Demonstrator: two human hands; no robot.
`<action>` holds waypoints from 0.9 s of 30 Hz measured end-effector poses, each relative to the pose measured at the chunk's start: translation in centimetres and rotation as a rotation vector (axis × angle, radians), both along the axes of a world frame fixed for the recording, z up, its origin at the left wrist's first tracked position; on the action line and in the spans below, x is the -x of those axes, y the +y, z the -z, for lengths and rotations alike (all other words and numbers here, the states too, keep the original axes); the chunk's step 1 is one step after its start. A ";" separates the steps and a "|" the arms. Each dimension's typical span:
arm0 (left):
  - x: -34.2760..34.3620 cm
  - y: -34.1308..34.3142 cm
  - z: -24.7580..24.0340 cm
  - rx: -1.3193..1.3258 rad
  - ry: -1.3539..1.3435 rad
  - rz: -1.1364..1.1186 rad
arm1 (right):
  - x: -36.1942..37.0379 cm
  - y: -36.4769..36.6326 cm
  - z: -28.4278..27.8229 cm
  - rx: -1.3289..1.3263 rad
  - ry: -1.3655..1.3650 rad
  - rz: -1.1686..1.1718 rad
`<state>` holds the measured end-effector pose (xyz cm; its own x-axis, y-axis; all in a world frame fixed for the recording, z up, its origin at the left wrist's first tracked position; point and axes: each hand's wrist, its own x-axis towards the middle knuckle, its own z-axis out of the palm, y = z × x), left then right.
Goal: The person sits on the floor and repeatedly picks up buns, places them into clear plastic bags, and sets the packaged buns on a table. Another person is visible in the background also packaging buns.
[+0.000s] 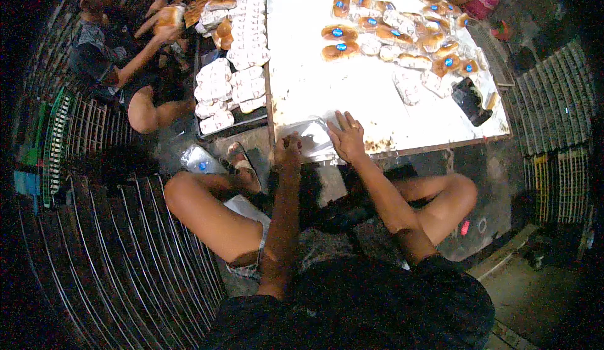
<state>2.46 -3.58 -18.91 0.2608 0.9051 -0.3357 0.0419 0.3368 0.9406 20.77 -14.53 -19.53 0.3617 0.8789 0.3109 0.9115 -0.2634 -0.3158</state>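
Note:
Clear plastic bags (pixel 313 137) lie flat at the near left corner of the bright white table (pixel 302 92). My right hand (pixel 347 138) rests on their right side, fingers spread. At their left edge is my left hand (pixel 289 150), in shadow, with its fingers curled; what they hold, if anything, is hidden. Farther across the table, bagged brown buns (pixel 340 33) with blue labels lie in rows. Several white-printed bread packs (pixel 409 85) lie nearer, on the right side.
Left of the table, a dark tray (pixel 238 125) holds stacked bread packs (pixel 217 89). A person (pixel 104 54) at the far left holds bread (pixel 170 17). A black object (pixel 472 102) lies near the table's right edge. Metal racks (pixel 126 237) stand at the left.

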 end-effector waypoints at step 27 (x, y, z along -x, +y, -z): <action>1.7 1.0 -11.3 0.280 -0.346 0.009 | 9.9 1.5 -15.1 -0.116 1.100 0.062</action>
